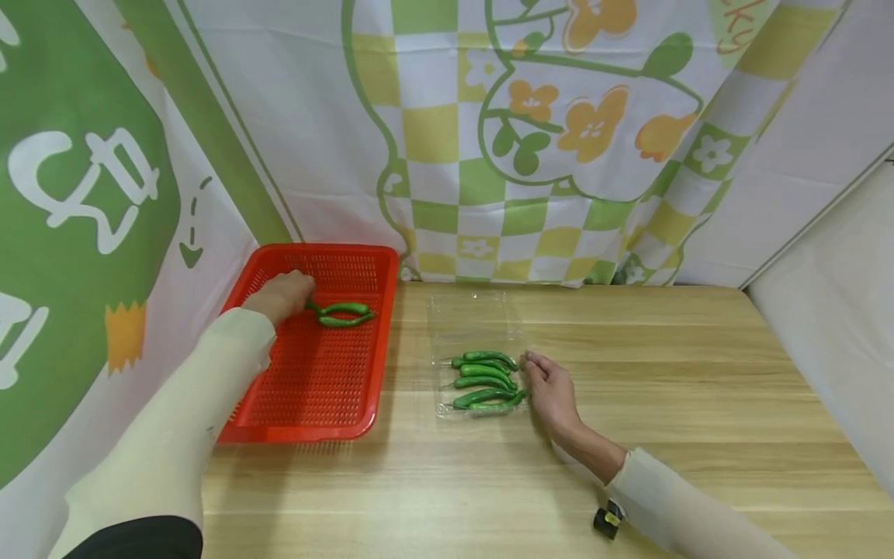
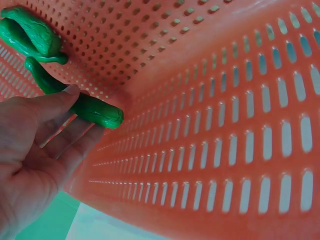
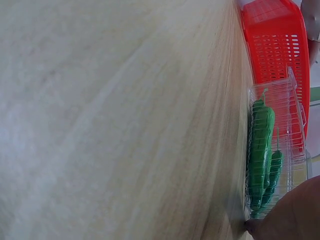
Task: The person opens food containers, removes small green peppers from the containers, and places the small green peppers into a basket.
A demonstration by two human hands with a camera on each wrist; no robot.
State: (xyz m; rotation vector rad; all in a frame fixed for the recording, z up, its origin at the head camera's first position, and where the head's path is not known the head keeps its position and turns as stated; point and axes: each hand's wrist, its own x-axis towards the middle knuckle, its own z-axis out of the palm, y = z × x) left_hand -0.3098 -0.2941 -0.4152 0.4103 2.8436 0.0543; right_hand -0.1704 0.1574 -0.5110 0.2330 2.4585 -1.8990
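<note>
Green peppers (image 1: 485,371) lie side by side in an opened clear plastic box (image 1: 468,314) on the wooden table (image 1: 663,349), just right of the red basket (image 1: 317,396), while two more lie on the basket's floor. Inside the basket, near those two, the left hand (image 1: 279,296) pinches another pepper (image 2: 100,112) between thumb and fingers. Across the box from the basket, the right hand (image 1: 555,396) has bent fingers at the box's edge; whether they grip it I cannot tell.
</note>
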